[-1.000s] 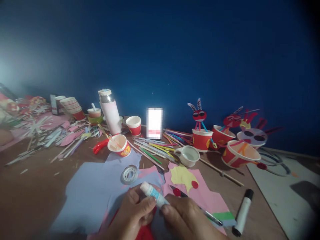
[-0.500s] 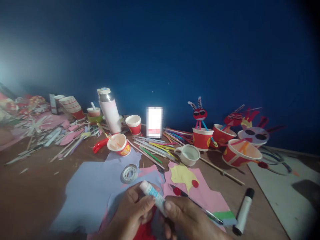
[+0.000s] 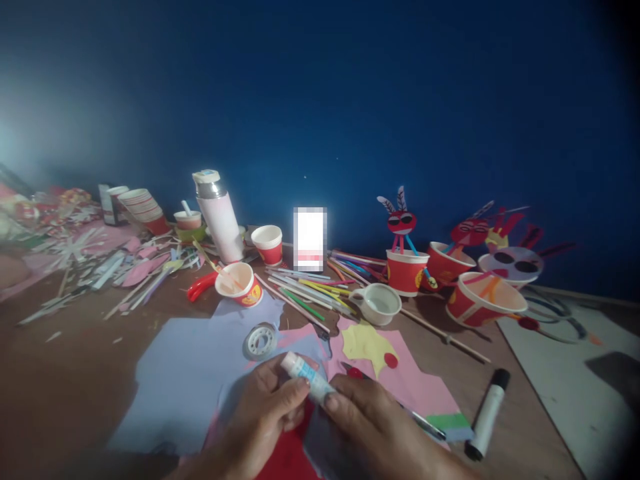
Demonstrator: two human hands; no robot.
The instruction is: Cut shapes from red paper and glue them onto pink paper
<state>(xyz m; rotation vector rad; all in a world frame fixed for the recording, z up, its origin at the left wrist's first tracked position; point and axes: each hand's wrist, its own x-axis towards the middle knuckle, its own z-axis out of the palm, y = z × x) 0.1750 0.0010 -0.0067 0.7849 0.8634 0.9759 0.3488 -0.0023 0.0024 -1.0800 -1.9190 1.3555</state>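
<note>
Between my two hands, low in the middle of the head view, is a white and light-blue glue stick point(image 3: 309, 377), tilted with its pale end up and left. My left hand point(image 3: 273, 407) is closed around its upper part, thumb laid on the barrel. My right hand point(image 3: 367, 417) grips its lower end, which the fingers partly hide. Red paper point(image 3: 290, 453) lies beneath the hands. A pen point(image 3: 425, 424) shows past my right hand, partly covered by it. A roll of clear tape point(image 3: 260, 341) rests on blue paper point(image 3: 175, 373) just beyond my left hand.
Pink paper point(image 3: 425, 383) with a yellow scrap point(image 3: 365, 347) lies to the right, beside a marker point(image 3: 489, 413). Farther back are a paper cup point(image 3: 243, 293), coloured sticks point(image 3: 305, 293), a white cup point(image 3: 380, 305), a thermos point(image 3: 220, 223) and red cups point(image 3: 407, 273) with paper figures.
Both hands stay on the glue stick, which sits slightly higher in view. My right hand has moved up and now covers more of the pen. More red paper shows below.
</note>
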